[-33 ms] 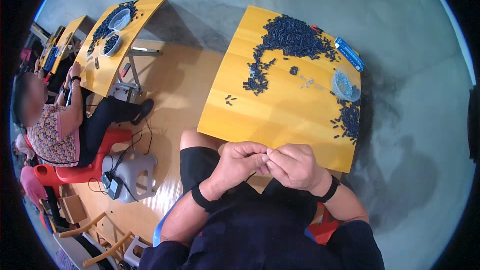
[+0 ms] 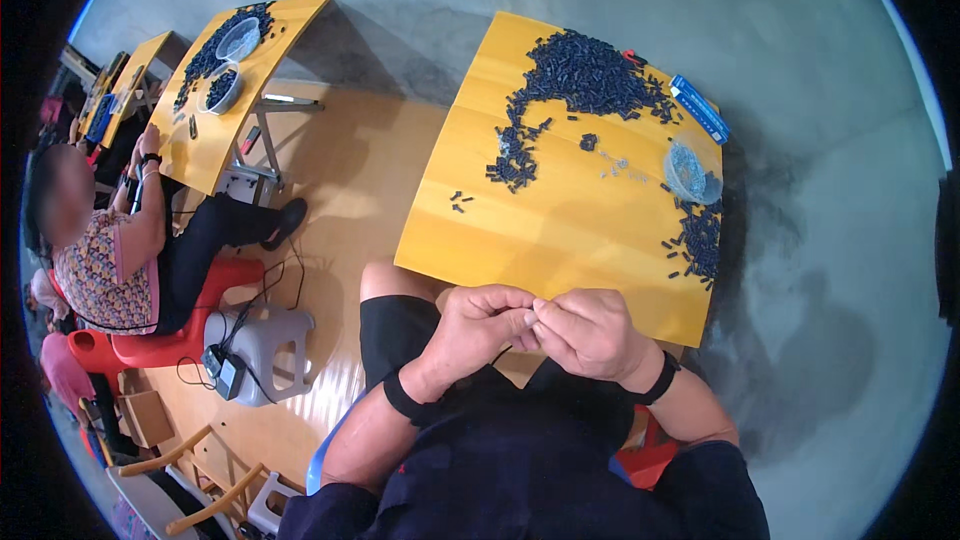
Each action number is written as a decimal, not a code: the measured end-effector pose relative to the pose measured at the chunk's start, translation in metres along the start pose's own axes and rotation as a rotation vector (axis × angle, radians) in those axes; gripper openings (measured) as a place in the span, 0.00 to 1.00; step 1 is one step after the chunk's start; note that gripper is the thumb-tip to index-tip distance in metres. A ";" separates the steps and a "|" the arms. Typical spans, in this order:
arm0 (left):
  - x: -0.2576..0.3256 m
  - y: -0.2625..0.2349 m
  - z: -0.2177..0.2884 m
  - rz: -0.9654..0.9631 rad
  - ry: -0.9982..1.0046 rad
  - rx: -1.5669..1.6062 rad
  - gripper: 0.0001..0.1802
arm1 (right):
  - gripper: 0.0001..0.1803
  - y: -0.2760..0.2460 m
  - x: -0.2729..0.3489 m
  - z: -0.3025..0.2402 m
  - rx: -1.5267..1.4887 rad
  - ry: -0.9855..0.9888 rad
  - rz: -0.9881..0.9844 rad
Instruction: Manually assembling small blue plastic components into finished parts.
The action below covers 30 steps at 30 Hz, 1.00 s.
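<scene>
My left hand [image 2: 482,328] and my right hand [image 2: 592,334] meet fingertip to fingertip just off the near edge of the yellow table [image 2: 530,230]. Both are closed in a pinch. Whatever lies between the fingers is too small and covered to name; a thin dark end [image 2: 502,352] shows below the left fingers. Across the table's far side spreads a heap of small black cylindrical pieces [image 2: 590,75]. More black pieces [image 2: 700,240] lie at the right edge, beside a clear plastic bowl [image 2: 708,187] with small shiny bits inside. A few loose black pieces [image 2: 460,200] rest at the left.
A blue box [image 2: 700,110] sits at the far right corner, near a small red item [image 2: 633,58]. Small clear bits [image 2: 615,166] lie mid-table. To the left, a person [image 2: 110,250] sits at another yellow table [image 2: 215,140], near a grey stool [image 2: 270,340] with cables on it.
</scene>
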<state>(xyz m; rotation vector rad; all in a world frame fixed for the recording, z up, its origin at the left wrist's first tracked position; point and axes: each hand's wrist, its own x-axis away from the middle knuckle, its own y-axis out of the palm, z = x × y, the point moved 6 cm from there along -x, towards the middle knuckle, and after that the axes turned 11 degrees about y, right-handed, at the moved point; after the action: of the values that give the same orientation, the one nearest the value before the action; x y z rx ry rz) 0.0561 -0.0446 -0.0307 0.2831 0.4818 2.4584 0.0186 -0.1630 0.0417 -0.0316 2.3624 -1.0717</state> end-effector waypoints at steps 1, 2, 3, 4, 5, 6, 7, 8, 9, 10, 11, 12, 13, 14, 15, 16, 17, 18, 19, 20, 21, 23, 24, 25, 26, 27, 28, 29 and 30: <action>-0.002 -0.002 -0.001 0.002 -0.003 0.001 0.07 | 0.11 0.002 -0.002 0.002 -0.012 -0.016 -0.016; -0.003 -0.004 -0.002 0.010 -0.012 0.012 0.07 | 0.11 0.004 -0.004 0.004 -0.024 -0.031 -0.032; -0.005 -0.006 -0.003 0.017 -0.020 0.023 0.07 | 0.11 0.005 -0.007 0.007 -0.026 -0.030 -0.035; -0.008 -0.007 -0.003 0.019 -0.023 0.025 0.07 | 0.11 0.006 -0.010 0.010 -0.035 -0.006 -0.037; -0.010 -0.008 -0.001 0.027 -0.021 0.023 0.07 | 0.10 0.007 -0.013 0.013 -0.044 0.017 -0.040; -0.013 -0.009 0.000 0.035 -0.020 0.023 0.07 | 0.10 0.009 -0.016 0.015 -0.046 0.020 -0.043; -0.015 -0.010 0.000 0.037 -0.023 0.026 0.07 | 0.10 0.009 -0.019 0.018 -0.074 0.025 -0.015; -0.018 -0.012 0.000 0.045 -0.021 0.042 0.07 | 0.10 0.009 -0.021 0.021 -0.102 0.030 0.014; -0.020 -0.014 0.000 0.056 -0.019 0.057 0.07 | 0.10 0.009 -0.024 0.022 -0.107 0.031 0.011; -0.021 -0.016 0.000 0.061 -0.022 0.058 0.07 | 0.10 0.011 -0.026 0.021 -0.075 0.031 -0.016; -0.022 -0.018 -0.001 0.060 -0.031 0.087 0.07 | 0.09 0.013 -0.028 0.022 -0.044 0.031 -0.042; -0.023 -0.020 -0.001 0.058 -0.039 0.114 0.06 | 0.09 0.014 -0.031 0.028 -0.050 0.031 -0.045; -0.026 -0.020 -0.003 0.054 -0.042 0.116 0.06 | 0.08 0.015 -0.034 0.044 -0.212 0.117 -0.105; -0.029 -0.021 -0.003 0.050 -0.010 0.097 0.06 | 0.07 0.018 -0.036 0.061 -0.376 0.202 -0.165; -0.032 -0.023 -0.002 0.053 0.022 0.078 0.06 | 0.07 0.026 -0.037 0.090 -0.443 0.449 -0.187; -0.035 -0.023 0.000 0.052 0.020 0.080 0.06 | 0.07 0.035 -0.035 0.122 -0.503 0.697 -0.205; -0.041 -0.022 0.003 0.045 0.036 0.068 0.06 | 0.07 0.034 -0.045 0.146 -0.319 0.623 -0.122; -0.044 -0.022 0.005 0.048 0.052 0.049 0.07 | 0.07 0.037 -0.056 0.171 -0.145 0.541 -0.044; -0.046 -0.022 0.007 0.049 0.053 0.046 0.07 | 0.08 0.044 -0.060 0.195 -0.072 0.540 -0.049; -0.047 -0.024 0.007 0.054 0.058 0.040 0.07 | 0.08 0.052 -0.063 0.216 -0.005 0.537 -0.056; -0.048 -0.025 0.006 0.056 0.061 0.038 0.07 | 0.08 0.056 -0.067 0.228 -0.008 0.539 -0.059; -0.048 -0.027 0.006 0.057 0.064 0.036 0.07 | 0.10 0.062 -0.074 0.243 -0.024 0.567 -0.072; -0.049 -0.028 0.005 0.058 0.071 0.034 0.07 | 0.10 0.066 -0.078 0.246 0.011 0.555 -0.128; -0.050 -0.030 0.004 0.062 0.067 0.034 0.07 | 0.10 0.070 -0.080 0.249 0.007 0.557 -0.131; -0.052 -0.031 0.004 0.059 0.070 0.029 0.07 | 0.10 0.073 -0.083 0.249 0.032 0.519 -0.119; -0.054 -0.032 0.003 0.056 0.073 0.025 0.08 | 0.10 0.076 -0.085 0.249 0.057 0.482 -0.106; -0.056 -0.033 0.002 0.057 0.069 0.025 0.08 | 0.10 0.077 -0.087 0.251 0.055 0.485 -0.109; -0.057 -0.033 0.003 0.054 0.084 0.017 0.08 | 0.10 0.079 -0.088 0.253 0.063 0.471 -0.120; -0.059 -0.033 0.004 0.052 0.098 0.009 0.08 | 0.09 0.080 -0.091 0.252 0.070 0.457 -0.132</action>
<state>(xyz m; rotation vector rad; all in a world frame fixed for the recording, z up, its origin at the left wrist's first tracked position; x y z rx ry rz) 0.1213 -0.0542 -0.0460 0.1807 0.5331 2.5299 0.2334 -0.2609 -0.1083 0.0940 2.7546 -1.3410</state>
